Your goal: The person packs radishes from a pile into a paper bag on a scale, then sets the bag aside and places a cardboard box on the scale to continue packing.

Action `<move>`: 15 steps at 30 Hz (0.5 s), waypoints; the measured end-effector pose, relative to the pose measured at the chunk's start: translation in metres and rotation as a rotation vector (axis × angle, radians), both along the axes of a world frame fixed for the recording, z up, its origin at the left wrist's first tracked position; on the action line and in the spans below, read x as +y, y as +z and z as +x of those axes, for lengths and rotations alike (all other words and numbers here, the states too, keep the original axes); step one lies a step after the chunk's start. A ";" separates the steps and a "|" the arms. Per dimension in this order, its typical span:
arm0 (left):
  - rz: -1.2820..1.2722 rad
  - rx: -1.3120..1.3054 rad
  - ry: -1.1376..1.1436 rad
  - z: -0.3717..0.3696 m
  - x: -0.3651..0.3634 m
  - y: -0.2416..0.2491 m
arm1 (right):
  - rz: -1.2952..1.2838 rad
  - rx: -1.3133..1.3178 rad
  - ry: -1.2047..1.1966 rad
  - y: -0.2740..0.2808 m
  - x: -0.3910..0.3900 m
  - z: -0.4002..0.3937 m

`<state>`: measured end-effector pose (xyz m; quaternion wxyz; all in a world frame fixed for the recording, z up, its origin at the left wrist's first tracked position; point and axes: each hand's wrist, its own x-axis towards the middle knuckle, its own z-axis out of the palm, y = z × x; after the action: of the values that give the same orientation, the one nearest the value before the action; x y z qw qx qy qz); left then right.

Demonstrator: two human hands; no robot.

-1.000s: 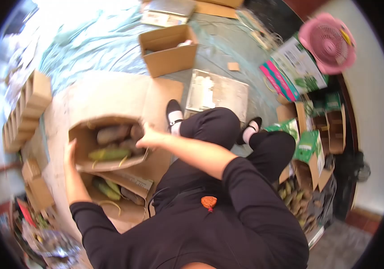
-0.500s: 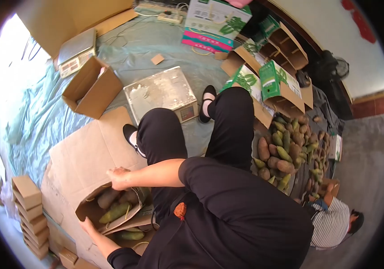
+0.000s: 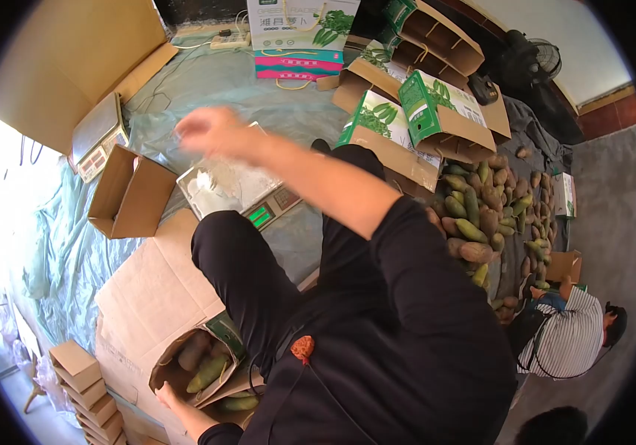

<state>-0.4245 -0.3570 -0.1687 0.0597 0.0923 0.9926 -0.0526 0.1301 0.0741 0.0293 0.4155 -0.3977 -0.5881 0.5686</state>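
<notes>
Here, from the head camera: right hand raised and stretched out ahead, blurred, fingers loosely curled, nothing seen in its grip; how far open, hard to tell. Just below and beyond that hand, flat silver weighing scale with a lit green display, on the pale green plastic floor sheet. To that hand's left, open empty brown cardboard box; farther left again, a second small grey scale. Left hand low at the body's left side, only partly visible, pressed against the edge of the open brown cardboard carton of green and brown mangoes, seemingly gripping its rim. Beneath that carton, flattened brown cardboard sheet. Well to the right of the raised hand, heap of loose green and brown mangoes, with green-and-white printed cartons just beyond. Past the heap, another person in a striped shirt.
</notes>
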 end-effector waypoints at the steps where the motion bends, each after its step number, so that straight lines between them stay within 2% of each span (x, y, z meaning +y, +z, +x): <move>1: 0.002 0.003 -0.008 0.002 0.011 0.001 | -0.031 0.029 -0.104 0.004 0.009 0.038; 2: 0.047 -0.151 -0.157 0.004 0.028 0.000 | 0.058 -0.013 -0.206 0.000 0.016 0.078; 3: 0.089 -0.307 -0.306 0.006 0.046 -0.001 | 0.015 -0.015 -0.337 -0.002 0.016 0.116; 4: 0.030 -0.397 -0.222 0.005 0.068 -0.006 | -0.021 -0.035 -0.474 -0.003 0.013 0.150; 5: 0.028 -0.396 -0.231 -0.002 0.081 -0.022 | -0.027 0.016 -0.573 -0.014 0.010 0.185; 7: 0.553 -0.466 -0.152 -0.008 0.099 -0.054 | -0.106 0.052 -0.832 -0.038 -0.005 0.249; 10: 0.518 -0.487 -0.453 0.065 0.167 -0.003 | -0.160 0.122 -1.159 -0.080 -0.040 0.328; 12: 0.546 -0.673 -0.547 0.123 0.212 0.040 | -0.195 0.223 -1.349 -0.112 -0.064 0.374; 14: 0.688 -0.762 -0.675 0.177 0.256 0.078 | -0.254 0.327 -1.586 -0.137 -0.086 0.409; 15: 0.649 -0.788 -0.781 0.206 0.280 0.108 | -0.276 0.396 -1.621 -0.148 -0.098 0.428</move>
<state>-0.2181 -0.0771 -0.0602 0.3656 0.4726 0.7549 0.2703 0.5586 -0.0240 -0.1191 0.7379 -0.6367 0.0375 0.2205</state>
